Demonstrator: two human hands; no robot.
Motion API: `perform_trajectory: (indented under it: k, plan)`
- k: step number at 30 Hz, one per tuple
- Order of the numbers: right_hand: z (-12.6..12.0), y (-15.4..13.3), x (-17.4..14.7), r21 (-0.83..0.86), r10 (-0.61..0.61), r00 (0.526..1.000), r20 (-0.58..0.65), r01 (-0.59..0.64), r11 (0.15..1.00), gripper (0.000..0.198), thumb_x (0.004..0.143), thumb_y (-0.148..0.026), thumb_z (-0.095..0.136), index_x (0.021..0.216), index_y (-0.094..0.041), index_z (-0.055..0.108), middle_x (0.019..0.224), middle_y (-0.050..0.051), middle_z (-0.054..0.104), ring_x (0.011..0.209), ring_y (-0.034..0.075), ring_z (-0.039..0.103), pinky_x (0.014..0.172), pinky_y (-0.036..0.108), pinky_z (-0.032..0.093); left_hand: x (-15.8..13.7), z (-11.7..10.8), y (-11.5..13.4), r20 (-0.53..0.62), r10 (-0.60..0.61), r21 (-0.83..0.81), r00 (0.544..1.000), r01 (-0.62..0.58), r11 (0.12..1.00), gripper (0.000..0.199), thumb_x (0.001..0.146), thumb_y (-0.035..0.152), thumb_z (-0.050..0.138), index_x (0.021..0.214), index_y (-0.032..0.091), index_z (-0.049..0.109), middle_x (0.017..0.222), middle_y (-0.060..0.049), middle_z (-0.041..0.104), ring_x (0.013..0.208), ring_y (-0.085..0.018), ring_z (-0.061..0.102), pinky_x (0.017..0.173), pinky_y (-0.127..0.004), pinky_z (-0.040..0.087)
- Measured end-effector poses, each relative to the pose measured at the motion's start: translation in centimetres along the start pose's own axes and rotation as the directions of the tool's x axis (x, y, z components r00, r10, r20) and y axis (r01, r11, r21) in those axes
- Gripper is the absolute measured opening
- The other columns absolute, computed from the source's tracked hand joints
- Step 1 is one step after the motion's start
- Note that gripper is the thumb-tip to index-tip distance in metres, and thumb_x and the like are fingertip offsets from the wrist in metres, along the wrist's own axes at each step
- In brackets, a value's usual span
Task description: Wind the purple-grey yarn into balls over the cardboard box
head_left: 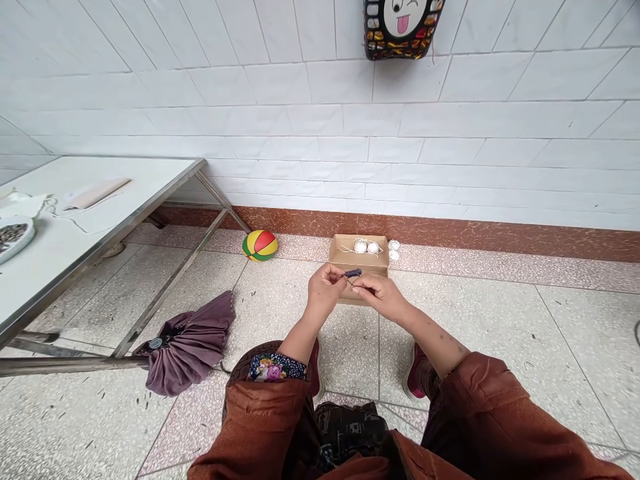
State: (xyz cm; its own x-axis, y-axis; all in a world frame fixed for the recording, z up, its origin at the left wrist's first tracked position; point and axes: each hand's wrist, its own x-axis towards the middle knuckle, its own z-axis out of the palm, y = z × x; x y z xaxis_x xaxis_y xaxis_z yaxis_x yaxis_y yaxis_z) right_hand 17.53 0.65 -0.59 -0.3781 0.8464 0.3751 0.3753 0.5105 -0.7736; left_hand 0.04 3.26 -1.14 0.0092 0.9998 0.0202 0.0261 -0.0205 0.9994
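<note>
My left hand (327, 289) pinches one end of a small dark blue piece (353, 273), which looks like crocheted or knotted yarn. Close beside it, my right hand (381, 295) has its thumb and fingers closed around something thin that runs toward the left fingertips; whether it is a hook or a strand I cannot tell. Both hands are over an open cardboard box (336, 248) on the floor and hide part of it. Inside the box's far part lie two white yarn balls (361, 246) with loose ends.
White round pieces (394, 251) lie right of the box. A coloured ball (260, 245) rests near the wall. At left stands a white table (145, 175) with a metal frame, a purple folded cloth item (193, 350) against its leg. A black basket (400, 50) hangs above.
</note>
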Motion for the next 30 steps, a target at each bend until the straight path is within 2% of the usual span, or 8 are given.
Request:
perform_trajectory:
  k: [6,10,15,18,21,25,30]
  plan:
    - [-2.6,0.7,0.7,0.02,0.074,0.984,-0.161,-0.072,0.997,0.018,0.095,-0.032,0.056,0.087,-0.023,0.07,0.083,0.003,0.069,0.079,0.018,0.064,0.075,0.03,0.049,-1.0,1.2,0.3,0.248,-0.009,0.045,0.969,-0.002,0.999,0.013,0.063,0.017,0.071,0.07,0.018,0.06,0.065,0.003,0.057,0.057,-0.009,0.049,0.056,-0.022,0.036]
    - [-2.4,2.7,0.9,0.032,0.146,0.962,-0.229,-0.142,0.989,0.016,0.093,-0.029,0.057,0.083,-0.021,0.067,0.078,0.002,0.067,0.076,0.017,0.062,0.073,0.029,0.048,-1.4,1.8,1.2,0.341,-0.036,-0.072,0.939,0.064,0.995,0.021,0.064,0.018,0.075,0.079,0.018,0.06,0.071,0.003,0.058,0.062,-0.009,0.051,0.061,-0.022,0.04]
    - [0.1,4.0,0.5,0.031,0.237,0.966,-0.099,-0.235,0.971,0.016,0.091,-0.022,0.055,0.078,-0.02,0.065,0.073,-0.001,0.066,0.07,0.016,0.061,0.067,0.026,0.045,-1.0,1.8,1.4,0.284,-0.017,-0.24,0.959,0.088,0.967,0.032,0.068,0.02,0.076,0.096,0.019,0.06,0.078,0.002,0.06,0.072,-0.01,0.057,0.071,-0.024,0.046]
    - [1.4,3.3,0.1,-0.006,0.155,0.988,-0.001,-0.155,0.988,0.02,0.093,-0.022,0.054,0.076,-0.019,0.064,0.074,0.001,0.066,0.07,0.016,0.061,0.068,0.026,0.045,-0.4,1.6,0.9,0.17,-0.012,-0.225,0.985,0.05,0.973,0.029,0.067,0.019,0.074,0.093,0.018,0.06,0.077,0.002,0.06,0.07,-0.009,0.056,0.068,-0.022,0.045]
    - [1.7,2.0,-0.1,0.004,0.047,0.998,0.04,-0.047,0.999,0.019,0.095,-0.021,0.053,0.08,-0.019,0.064,0.082,0.002,0.068,0.076,0.016,0.062,0.072,0.027,0.046,-0.1,1.3,0.3,0.064,0.0,-0.146,0.998,0.01,0.989,0.028,0.064,0.015,0.072,0.09,0.017,0.061,0.077,0.002,0.06,0.065,-0.008,0.053,0.064,-0.021,0.044]
    - [0.4,0.9,-0.1,0.026,0.015,1.0,-0.008,-0.015,1.0,0.012,0.095,-0.023,0.056,0.092,-0.02,0.068,0.086,0.003,0.07,0.079,0.017,0.064,0.074,0.028,0.047,0.0,1.0,-0.3,0.032,0.034,-0.018,0.999,-0.034,0.999,0.032,0.064,0.011,0.067,0.096,0.017,0.064,0.076,0.003,0.059,0.064,-0.009,0.052,0.063,-0.022,0.042]
    - [-1.9,1.2,0.6,-0.027,0.051,0.983,-0.175,-0.056,0.998,0.013,0.091,-0.028,0.063,0.084,-0.021,0.071,0.075,0.002,0.064,0.068,0.016,0.058,0.064,0.027,0.044,-0.4,1.0,0.0,0.158,0.028,0.006,0.987,-0.029,1.0,0.039,0.065,0.009,0.068,0.103,0.018,0.066,0.075,0.004,0.057,0.064,-0.009,0.051,0.062,-0.022,0.04]
